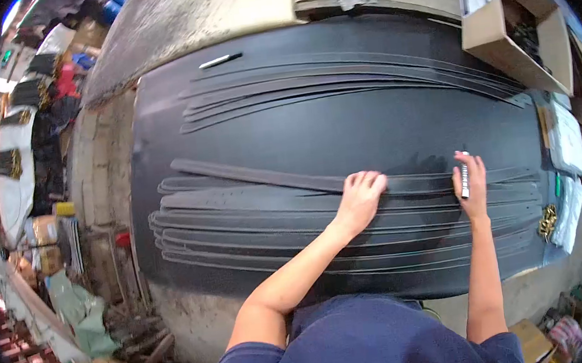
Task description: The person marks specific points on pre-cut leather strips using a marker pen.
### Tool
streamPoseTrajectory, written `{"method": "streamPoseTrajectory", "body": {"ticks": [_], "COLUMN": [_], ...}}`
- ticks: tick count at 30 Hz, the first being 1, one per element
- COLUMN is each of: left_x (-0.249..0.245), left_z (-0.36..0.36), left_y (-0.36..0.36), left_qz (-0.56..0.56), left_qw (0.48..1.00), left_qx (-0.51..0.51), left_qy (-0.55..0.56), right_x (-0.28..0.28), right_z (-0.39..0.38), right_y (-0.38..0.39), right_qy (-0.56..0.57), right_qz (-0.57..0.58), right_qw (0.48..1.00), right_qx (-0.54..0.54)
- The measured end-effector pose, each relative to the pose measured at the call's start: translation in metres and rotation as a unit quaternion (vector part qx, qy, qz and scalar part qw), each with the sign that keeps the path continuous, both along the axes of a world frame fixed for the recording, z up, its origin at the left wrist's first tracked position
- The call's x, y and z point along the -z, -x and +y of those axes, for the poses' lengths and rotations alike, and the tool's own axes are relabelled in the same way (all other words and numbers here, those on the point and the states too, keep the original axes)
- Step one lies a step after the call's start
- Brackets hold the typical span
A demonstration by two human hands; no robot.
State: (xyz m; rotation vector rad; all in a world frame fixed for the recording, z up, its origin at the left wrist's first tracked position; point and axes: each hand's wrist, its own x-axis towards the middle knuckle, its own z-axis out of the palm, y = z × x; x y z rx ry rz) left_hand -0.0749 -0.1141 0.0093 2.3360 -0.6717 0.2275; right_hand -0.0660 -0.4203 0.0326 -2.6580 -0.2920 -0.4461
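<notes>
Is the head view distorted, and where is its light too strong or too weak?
Head view: fisheye distortion bows the black strips and the table edge; black vignette fills the corners; glare washes out the far left rim; the left hand and the right hand, gripping a pale marker, look sharp.

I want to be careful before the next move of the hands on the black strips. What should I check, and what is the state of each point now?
1. Left hand presses down on the near strips: ok.
2. Right hand is closed around the small tool: ok.
3. Tool tip touches a strip: cannot tell, the fingers hide it.
4. Near strips lie side by side: not ok, a slanted strip crosses their far edge.
5. Stretch of strips between the two hands is uncovered: ok.
6. Far strips lie apart from the near ones: ok.
</notes>
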Motion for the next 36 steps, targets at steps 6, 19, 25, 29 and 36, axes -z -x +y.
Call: {"method": "streamPoseTrajectory", "body": {"ticks": [6, 19, 25, 29, 36], "left_x": [-0.015, -0.017, 0.000, -0.004, -0.027], "left_z": [0.044, 0.026, -0.034, -0.048, -0.072], "left_y": [-0.018, -0.217, -0.309, -0.341, -0.342], "left_qz": [0.067, 0.013, 0.131, 0.182, 0.301], "left_qw": [0.997, 0.997, 0.976, 0.961, 0.906], "left_qx": [0.036, 0.066, 0.112, 0.133, 0.164], "left_qy": [0.017, -0.034, -0.130, -0.161, -0.249], "right_x": [0.006, 0.016, 0.007, 0.011, 0.013], "right_z": [-0.017, -0.029, -0.026, -0.029, -0.030], "right_y": [0.016, 0.038, 0.037, 0.038, 0.039], "right_qy": [-0.078, -0.091, -0.093, -0.100, -0.108], "right_qz": [0.074, -0.020, -0.012, -0.015, -0.014], "right_qw": [0.994, 0.995, 0.994, 0.993, 0.992], "right_qx": [0.009, 0.043, 0.059, 0.059, 0.060]}}
